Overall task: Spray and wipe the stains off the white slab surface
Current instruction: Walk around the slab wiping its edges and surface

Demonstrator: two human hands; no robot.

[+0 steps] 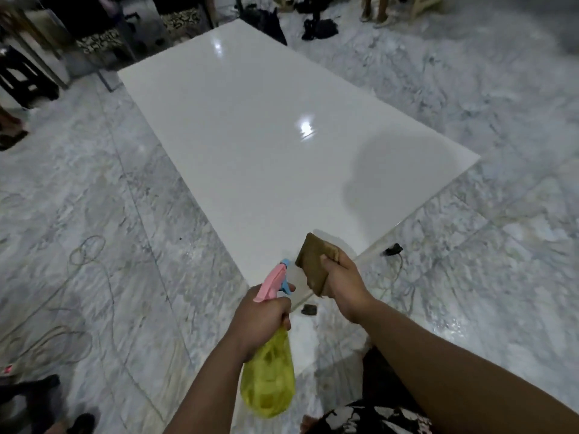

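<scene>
A large glossy white slab (250, 126) lies flat on the marble floor and stretches away from me. My left hand (261, 317) grips a spray bottle (269, 380) with a yellow body and a pink and blue trigger head, its nozzle aimed at the slab's near corner. My right hand (343, 280) holds a folded brown cloth (315, 261) above that same corner. No stains stand out on the slab; I see only light reflections and a shadow.
Grey-veined marble floor (94, 214) surrounds the slab. Thin cables loop on the floor at left (87, 249) and right, with a small black plug (393, 249) near the slab's edge. Dark furniture, clothes and people's feet stand at the far end and left.
</scene>
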